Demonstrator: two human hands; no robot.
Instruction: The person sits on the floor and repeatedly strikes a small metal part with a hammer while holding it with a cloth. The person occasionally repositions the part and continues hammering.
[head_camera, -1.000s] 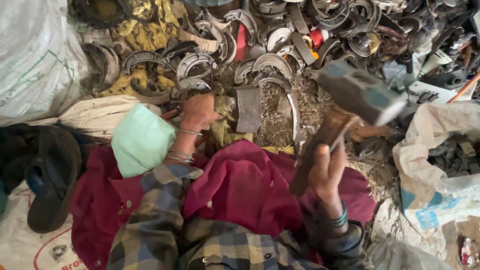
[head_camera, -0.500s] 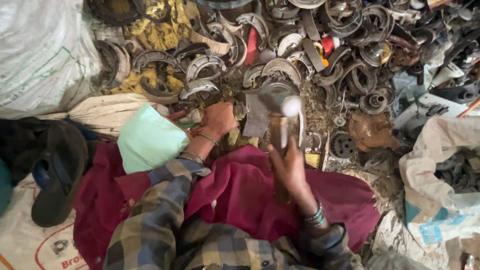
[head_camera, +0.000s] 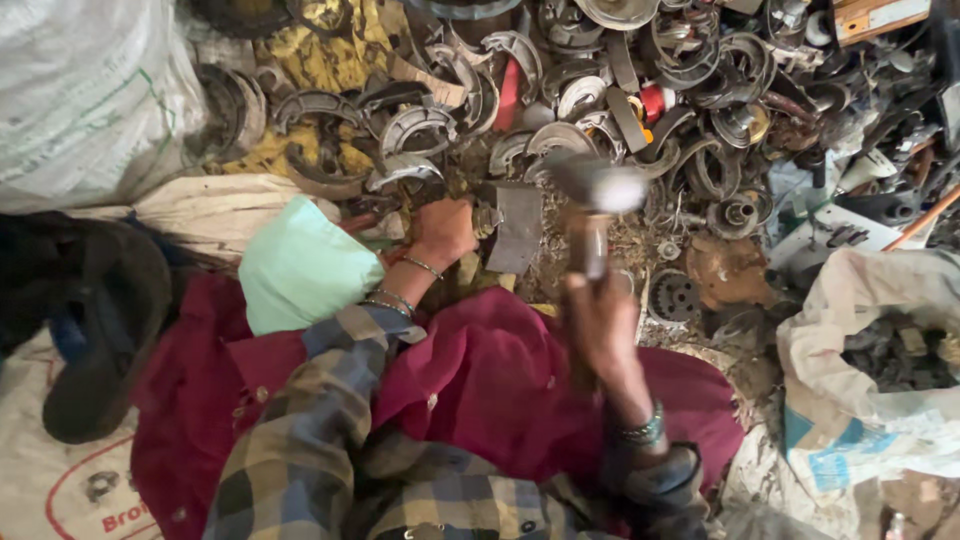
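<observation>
A wide heap of curved metal scrap pieces (head_camera: 560, 90), grey and rusty, fills the ground ahead of the person. A big white woven sack (head_camera: 85, 95) stands at the upper left, and a second open sack (head_camera: 870, 360) holding dark bits lies at the right. A dark red cloth (head_camera: 500, 390) covers the lap, with a pale green cloth (head_camera: 300, 265) on the left knee.

The right hand (head_camera: 605, 330) is clamped around the handle of 1 hammer (head_camera: 592, 195), its blurred head raised just above the work. The left hand (head_camera: 440, 232) is closed, pressing down on a curved metal part (head_camera: 405, 170) beside a flat grey plate (head_camera: 520, 228) at the heap's near edge.

Judging by the pile, most pieces remain whole; the struck part looks unbroken, so the hammering seems far from finished.
</observation>
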